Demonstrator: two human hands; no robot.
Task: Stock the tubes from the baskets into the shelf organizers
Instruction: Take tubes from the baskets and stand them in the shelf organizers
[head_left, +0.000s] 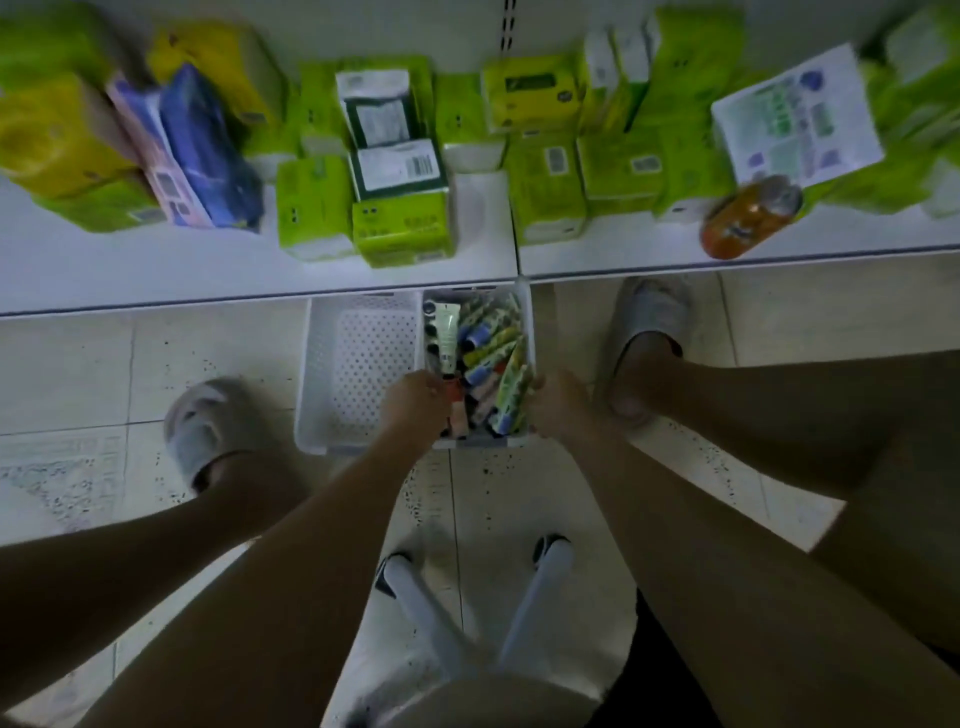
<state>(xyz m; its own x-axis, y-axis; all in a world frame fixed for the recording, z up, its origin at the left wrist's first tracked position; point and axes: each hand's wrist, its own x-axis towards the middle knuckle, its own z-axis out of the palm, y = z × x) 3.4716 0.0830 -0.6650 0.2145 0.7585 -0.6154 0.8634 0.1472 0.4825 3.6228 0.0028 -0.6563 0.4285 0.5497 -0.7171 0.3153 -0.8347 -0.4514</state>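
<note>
On the floor below the shelf edge stand two white perforated baskets side by side. The left basket (358, 364) holds nothing. The right basket (529, 322) is filled with several tubes (488, 353), green-patterned, blue-capped and a pale one (447, 332) lying on top. My left hand (415, 402) has its fingers curled over that basket's left rim, next to the tubes. My right hand (558, 408) grips its right rim. Whether a finger also pinches a tube is hidden.
A white shelf (249, 270) above the baskets carries green, yellow and blue tissue packs (400, 228), an orange can (748, 218) lying on its side and a printed sheet (795, 119). My feet in grey slippers (200, 426) flank the baskets. White stool legs (540, 597) stand below my arms.
</note>
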